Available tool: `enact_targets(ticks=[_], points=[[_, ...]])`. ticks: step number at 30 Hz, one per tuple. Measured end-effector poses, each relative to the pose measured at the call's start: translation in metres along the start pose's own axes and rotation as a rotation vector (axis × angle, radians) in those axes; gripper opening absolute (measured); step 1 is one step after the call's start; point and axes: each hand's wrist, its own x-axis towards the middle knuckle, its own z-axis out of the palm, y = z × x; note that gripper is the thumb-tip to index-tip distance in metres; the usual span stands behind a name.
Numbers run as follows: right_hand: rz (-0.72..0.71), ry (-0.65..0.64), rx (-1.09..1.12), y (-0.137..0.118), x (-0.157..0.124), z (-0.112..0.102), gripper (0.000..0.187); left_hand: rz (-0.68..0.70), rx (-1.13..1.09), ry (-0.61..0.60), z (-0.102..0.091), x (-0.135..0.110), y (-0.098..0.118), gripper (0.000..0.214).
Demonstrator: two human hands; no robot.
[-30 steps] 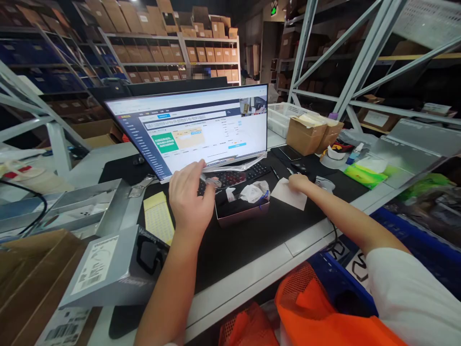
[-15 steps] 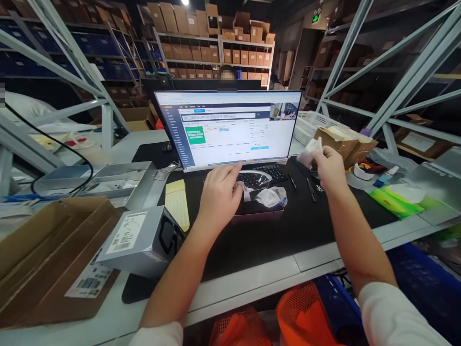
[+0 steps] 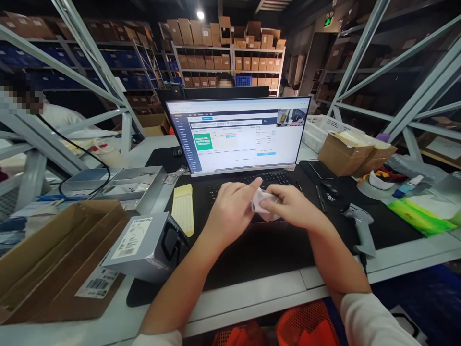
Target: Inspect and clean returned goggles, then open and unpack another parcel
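My right hand (image 3: 293, 204) is closed with thumb and fingers on a crumpled white tissue (image 3: 264, 201), above the front of the black keyboard (image 3: 277, 179). Against the tissue's left side, my left hand (image 3: 232, 206) is closed too, one fingertip pointing up past it. Whether something small is wrapped inside cannot be seen. Both hands hide the middle of the keyboard and the spot where plastic-bagged items lay. Behind them stands a lit monitor (image 3: 234, 139). To the left of my left forearm sits a grey printed box (image 3: 144, 245), beside a yellow perforated sheet (image 3: 183, 209).
An open cardboard box (image 3: 61, 259) fills the left front, with a grey divided tray (image 3: 135, 185) behind it. On the right are a barcode scanner (image 3: 361, 228), a pen (image 3: 320, 198), a green tissue packet (image 3: 418, 216) and cardboard boxes (image 3: 342, 154). Metal rack struts (image 3: 360, 57) flank the desk.
My right hand has brought the white tissue leftward from beside the cardboard boxes to my left hand, which now grips it too. The view has shifted slightly, bringing the barcode scanner into sight.
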Motion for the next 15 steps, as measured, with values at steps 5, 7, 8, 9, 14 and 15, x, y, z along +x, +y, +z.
enact_targets(ticks=[5, 7, 8, 9, 14, 15], points=[[-0.027, -0.227, -0.032, -0.002, -0.001, -0.015, 0.040, 0.039, -0.058, -0.076, 0.002, 0.000, 0.000, 0.072], [-0.063, -0.241, -0.020, 0.003, 0.002, -0.026, 0.046, -0.046, -0.056, -0.046, -0.003, 0.000, -0.006, 0.063], [-0.072, -0.268, -0.008, 0.006, 0.003, -0.031, 0.048, -0.089, -0.056, -0.028, -0.006, 0.000, -0.009, 0.056], [-0.075, -0.297, 0.006, 0.009, 0.005, -0.035, 0.049, -0.123, -0.057, -0.012, -0.010, 0.001, -0.012, 0.049], [-0.087, -0.225, -0.010, 0.009, 0.007, -0.026, 0.043, -0.065, -0.022, 0.002, -0.014, 0.003, -0.005, 0.035], [-0.096, -0.174, -0.029, 0.006, 0.007, -0.019, 0.041, -0.026, -0.007, -0.019, -0.012, 0.003, -0.002, 0.034]])
